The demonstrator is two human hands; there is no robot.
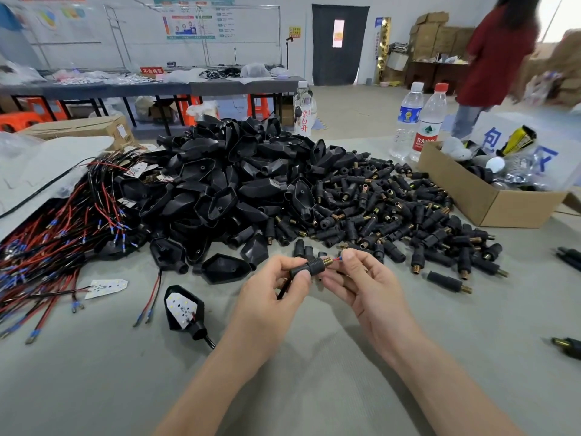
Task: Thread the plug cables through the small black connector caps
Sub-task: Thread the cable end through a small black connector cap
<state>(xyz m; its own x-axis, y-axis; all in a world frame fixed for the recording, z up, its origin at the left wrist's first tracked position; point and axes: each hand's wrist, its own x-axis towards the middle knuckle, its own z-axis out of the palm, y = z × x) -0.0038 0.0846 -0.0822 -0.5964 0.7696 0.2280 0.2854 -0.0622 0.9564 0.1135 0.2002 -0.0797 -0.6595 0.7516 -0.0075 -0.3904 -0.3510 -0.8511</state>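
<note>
Your left grip (270, 287) is closed round the black body of a cap (311, 266), fingers curled on it, holding it just above the worktop (283, 388). The cap lies roughly level, with its brass threaded end pointing toward your right. A black cable (284, 289) comes out of the cap's other end and hangs down past your left palm. Your right grip (361, 284) pinches the thin red and blue wire tips (337, 260) that stick out of the brass end.

Just behind your hands lies a spread heap of caps (393, 209), and to its left a taller heap of black housings (239, 184). At the far left lies a tangle of red and black wires (47, 247). One housing with a white LED board (184, 309) lies near your left wrist. A cardboard box (490, 202) stands on the right, with two bottles (408, 121) beside its far corner.
</note>
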